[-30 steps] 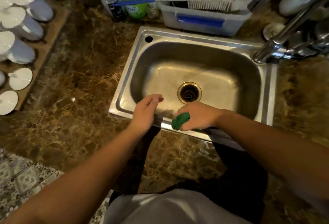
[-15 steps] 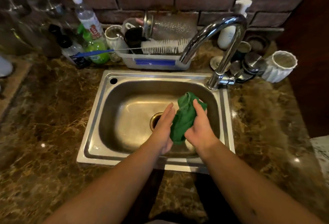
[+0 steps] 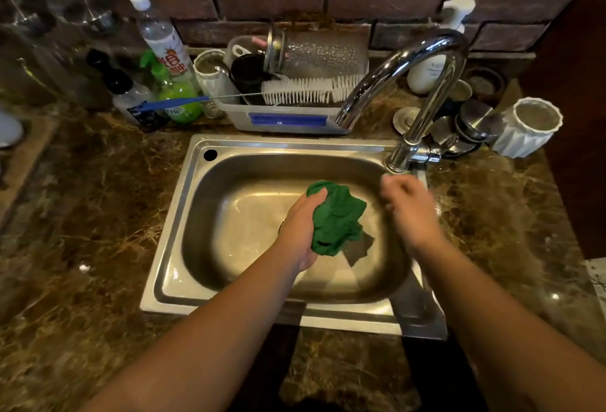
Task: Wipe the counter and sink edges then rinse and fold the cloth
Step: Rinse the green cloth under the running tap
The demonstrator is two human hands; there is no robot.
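A crumpled green cloth (image 3: 337,218) hangs over the basin of the steel sink (image 3: 183,215), above the drain. My left hand (image 3: 300,231) grips its left side, fingers wrapped over the top. My right hand (image 3: 410,208) is off the cloth, blurred, over the sink's right edge just below the base of the chrome tap (image 3: 406,90). Its fingers are loosely curled and hold nothing. No water shows at the spout. The brown marble counter (image 3: 91,215) surrounds the sink.
Behind the sink stands a plastic tub (image 3: 285,120) with a white bottle brush, jars and cups. Bottles (image 3: 160,51) crowd the back left. A white ribbed cup (image 3: 528,129), metal lids and a pump dispenser (image 3: 433,67) sit right of the tap. A brick wall runs behind.
The cloth has passed from both hands to my left hand alone. My right hand let go and moved right, toward the tap base. The view lifted from the sink's front edge to the whole sink.
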